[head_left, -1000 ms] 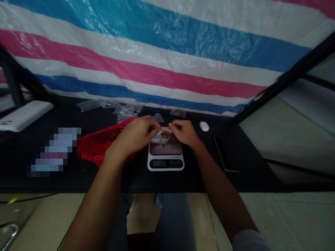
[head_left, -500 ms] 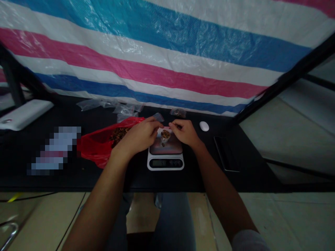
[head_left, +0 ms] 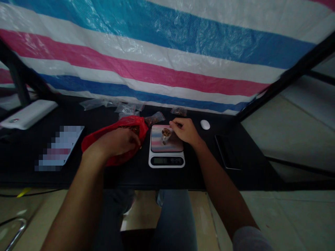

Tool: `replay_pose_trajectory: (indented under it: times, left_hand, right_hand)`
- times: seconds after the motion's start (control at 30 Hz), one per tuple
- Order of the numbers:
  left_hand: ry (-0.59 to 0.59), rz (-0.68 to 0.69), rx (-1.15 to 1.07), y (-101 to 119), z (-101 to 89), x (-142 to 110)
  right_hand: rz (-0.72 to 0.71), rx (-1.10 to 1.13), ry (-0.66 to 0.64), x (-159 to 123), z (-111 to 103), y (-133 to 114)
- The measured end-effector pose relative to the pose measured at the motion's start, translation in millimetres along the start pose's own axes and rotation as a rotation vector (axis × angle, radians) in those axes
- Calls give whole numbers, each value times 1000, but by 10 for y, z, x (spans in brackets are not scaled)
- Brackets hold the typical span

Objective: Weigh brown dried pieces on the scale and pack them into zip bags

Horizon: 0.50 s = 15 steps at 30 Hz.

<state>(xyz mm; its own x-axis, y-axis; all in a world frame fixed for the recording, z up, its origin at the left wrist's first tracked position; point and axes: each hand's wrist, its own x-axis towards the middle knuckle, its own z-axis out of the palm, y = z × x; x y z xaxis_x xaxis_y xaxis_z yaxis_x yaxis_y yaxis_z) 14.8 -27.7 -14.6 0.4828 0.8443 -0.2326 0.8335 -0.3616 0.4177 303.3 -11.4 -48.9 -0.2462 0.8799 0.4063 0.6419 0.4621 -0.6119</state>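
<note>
A small cup (head_left: 165,138) filled with brown bits stands on the plate of a white digital scale (head_left: 166,164). My right hand (head_left: 185,129) is beside the cup at the scale's right edge, thumb and fingers pinched together; what they hold, if anything, is too small to make out. My left hand (head_left: 119,141) lies over the open red plastic bag (head_left: 91,136), its fingers curled down at the bag's right side. Dark brown pieces (head_left: 134,129) show in the bag behind that hand. Its fingertips are partly hidden, and I cannot make out what is in them.
Behind the scale lie a filled clear bag (head_left: 155,119), another small filled bag (head_left: 179,111) and several clear zip bags (head_left: 127,108). A white mouse (head_left: 205,124) and a dark phone (head_left: 226,152) are at the right. At the left lie a blurred-out flat device (head_left: 61,148) and a white box-like object (head_left: 29,113).
My left hand has moved from above the cup leftward to the red bag, uncovering the scale's left side and the filled clear bag. My right hand has stayed nearly in place.
</note>
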Motion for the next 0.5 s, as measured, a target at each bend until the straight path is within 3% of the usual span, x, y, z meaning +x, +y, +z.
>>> replay_pose_trajectory:
  times: [0.13, 0.3, 0.4, 0.5]
  left_hand:
    - [-84, -72, 62, 40, -5, -15]
    - [-62, -63, 137, 143, 0, 3]
    - [6, 68, 63, 194, -16, -8]
    - [160, 281, -12, 302, 9, 0]
  right_hand:
    - [8, 3, -12, -4, 11, 10]
    - [11, -2, -20, -7, 20, 40]
    - [-1, -8, -14, -7, 20, 51]
    - [9, -15, -18, -8, 20, 56]
